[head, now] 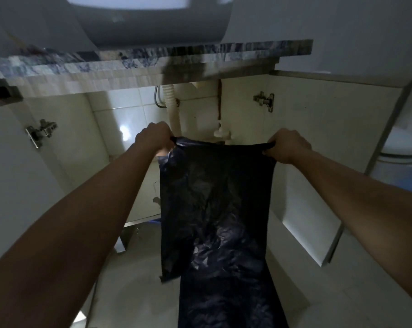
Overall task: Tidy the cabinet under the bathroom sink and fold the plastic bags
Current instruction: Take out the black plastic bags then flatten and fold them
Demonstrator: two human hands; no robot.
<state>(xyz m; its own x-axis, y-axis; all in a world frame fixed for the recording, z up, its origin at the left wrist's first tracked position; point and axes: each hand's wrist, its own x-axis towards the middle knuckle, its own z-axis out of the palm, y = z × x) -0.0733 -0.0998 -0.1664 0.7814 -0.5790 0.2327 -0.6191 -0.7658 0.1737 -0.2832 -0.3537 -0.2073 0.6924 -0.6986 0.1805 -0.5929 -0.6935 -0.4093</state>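
Dark crinkled plastic bag [214, 209] is gripped at top corners by left hand [154, 137] and right hand [286, 145]; thin film could be torn if overstretched.

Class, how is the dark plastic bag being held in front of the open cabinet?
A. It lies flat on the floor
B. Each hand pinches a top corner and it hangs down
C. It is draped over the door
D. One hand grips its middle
B: the left hand and the right hand each pinch a top corner of the dark plastic bag, which hangs down between them.
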